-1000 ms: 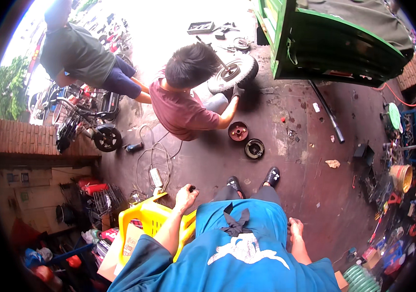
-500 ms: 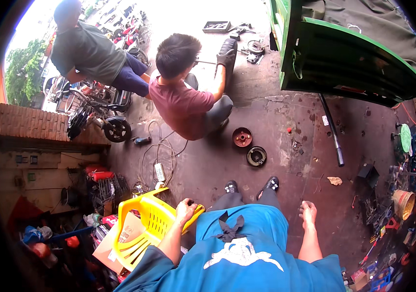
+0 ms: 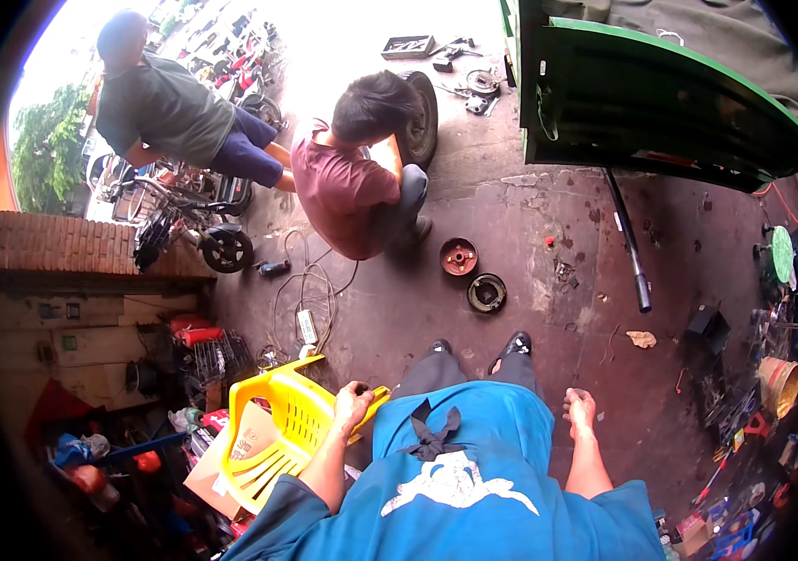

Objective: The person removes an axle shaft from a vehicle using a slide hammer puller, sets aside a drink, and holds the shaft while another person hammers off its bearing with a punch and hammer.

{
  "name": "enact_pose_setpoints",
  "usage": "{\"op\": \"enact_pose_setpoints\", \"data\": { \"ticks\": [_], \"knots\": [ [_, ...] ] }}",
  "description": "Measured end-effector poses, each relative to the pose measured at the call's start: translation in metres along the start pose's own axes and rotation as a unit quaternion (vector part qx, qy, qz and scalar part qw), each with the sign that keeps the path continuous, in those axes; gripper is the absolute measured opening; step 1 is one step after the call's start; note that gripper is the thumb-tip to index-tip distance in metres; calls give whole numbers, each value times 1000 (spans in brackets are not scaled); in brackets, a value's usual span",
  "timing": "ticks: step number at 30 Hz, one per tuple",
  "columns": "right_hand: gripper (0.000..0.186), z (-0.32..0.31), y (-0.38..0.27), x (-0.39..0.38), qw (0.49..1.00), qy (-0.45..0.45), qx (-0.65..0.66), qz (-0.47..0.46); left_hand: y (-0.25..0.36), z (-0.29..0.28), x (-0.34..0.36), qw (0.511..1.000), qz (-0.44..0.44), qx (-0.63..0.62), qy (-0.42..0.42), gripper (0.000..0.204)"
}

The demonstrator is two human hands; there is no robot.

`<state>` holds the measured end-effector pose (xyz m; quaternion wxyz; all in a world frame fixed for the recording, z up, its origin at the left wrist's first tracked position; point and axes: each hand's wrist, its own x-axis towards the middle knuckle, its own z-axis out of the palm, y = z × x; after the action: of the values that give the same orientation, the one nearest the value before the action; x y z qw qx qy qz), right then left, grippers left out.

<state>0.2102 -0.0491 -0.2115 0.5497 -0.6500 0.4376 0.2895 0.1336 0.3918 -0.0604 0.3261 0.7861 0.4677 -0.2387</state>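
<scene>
Flanking right fingers [image 3: 570,401]: wide floor [image 3: 642,411]

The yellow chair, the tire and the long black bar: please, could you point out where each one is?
Yellow chair [image 3: 306,420], head view: on its slotted panel.
Tire [image 3: 428,122], head view: on its dark rubber.
Long black bar [image 3: 629,245], head view: on its mid-shaft.

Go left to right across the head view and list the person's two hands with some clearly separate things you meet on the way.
Small black wheel, white power strip, left hand, black round part, right hand, tan crumpled scrap, yellowish bucket.
</scene>
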Motion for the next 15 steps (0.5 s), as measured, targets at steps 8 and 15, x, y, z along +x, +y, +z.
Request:
{"op": "enact_pose_setpoints", "data": {
  "ticks": [8,15],
  "knots": [
    [27,-11,-4,6,998,-34,-43,11,0,6,14,1000,24,1,14,37],
    [25,-20,-3,9,995,-8,-96,14,1,30,21,999,38,6,18,39]
  ]
}}
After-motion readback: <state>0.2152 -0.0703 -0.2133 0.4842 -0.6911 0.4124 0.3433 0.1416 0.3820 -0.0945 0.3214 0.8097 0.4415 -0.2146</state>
